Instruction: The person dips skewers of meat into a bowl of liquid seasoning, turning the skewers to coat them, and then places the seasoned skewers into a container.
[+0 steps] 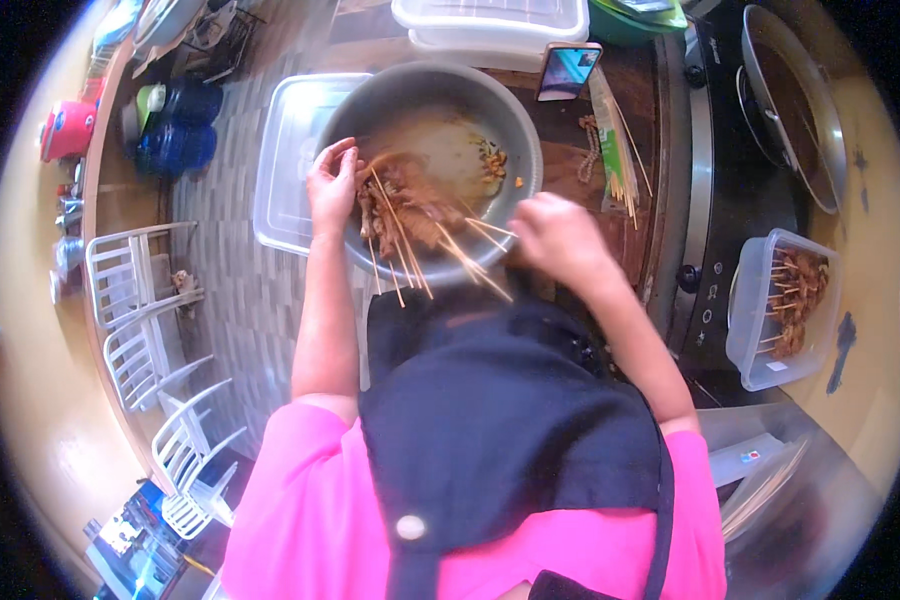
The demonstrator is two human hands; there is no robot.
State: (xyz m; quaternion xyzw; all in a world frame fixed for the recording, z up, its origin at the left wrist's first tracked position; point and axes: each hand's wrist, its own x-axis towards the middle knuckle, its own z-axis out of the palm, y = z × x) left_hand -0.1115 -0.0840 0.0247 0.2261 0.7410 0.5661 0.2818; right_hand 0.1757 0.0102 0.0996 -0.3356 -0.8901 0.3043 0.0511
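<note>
A large round metal bowl [532,150] stands in front of me, holding a heap of brown, sauce-coated meat [410,205]. Several bamboo skewers [395,235] run out of the meat toward me over the near rim. My left hand [332,190] is at the bowl's left side, thumb and fingers curled together beside the meat; whatever they pinch is too small to name. At the right rim is my right hand [555,235], closed and slightly blurred. The end of a skewer comes close to its fingers, but I cannot make out what it grips.
A clear plastic lid [288,165] lies left of the bowl. Beyond the bowl are a white container [495,22] and a propped phone [568,72]. A pack of bare skewers [622,160] lies to the right, near a stove [715,200]. A box of skewered meat [755,345] stands far right.
</note>
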